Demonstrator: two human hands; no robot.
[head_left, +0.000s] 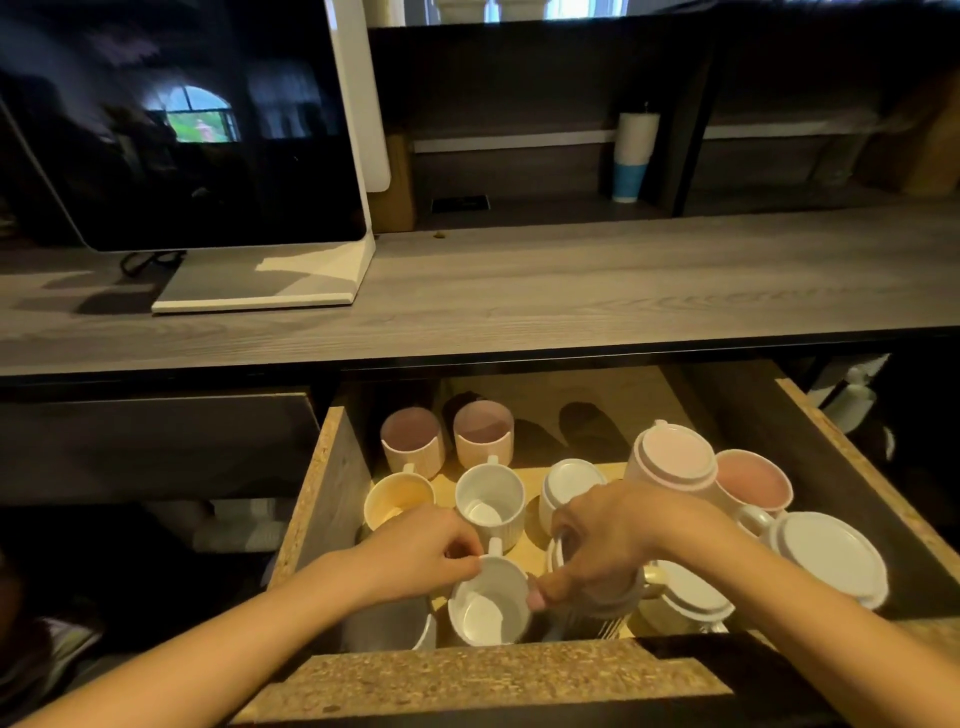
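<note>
Your open drawer (332, 483) carries on its pale bottom two pink mugs (413, 434) upright at the back left, a yellow mug (397, 499) and a white mug (488, 499) just before them, a front white mug (488, 608) beside a ribbed mug (605, 621) nearest you, and upturned mugs (826, 551) on the right. Above, the grey worktop (623, 280) bears a monitor (182, 130).

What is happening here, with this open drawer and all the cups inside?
A person is handling mugs in an open drawer below a wooden counter. The left hand pinches the rim of an upright white mug at the front. The right hand grips a ribbed mug right beside it, mostly hidden by the fingers. Both mugs are inside the drawer. More mugs stand around them, some upside down, with pink mugs at the back.
</note>
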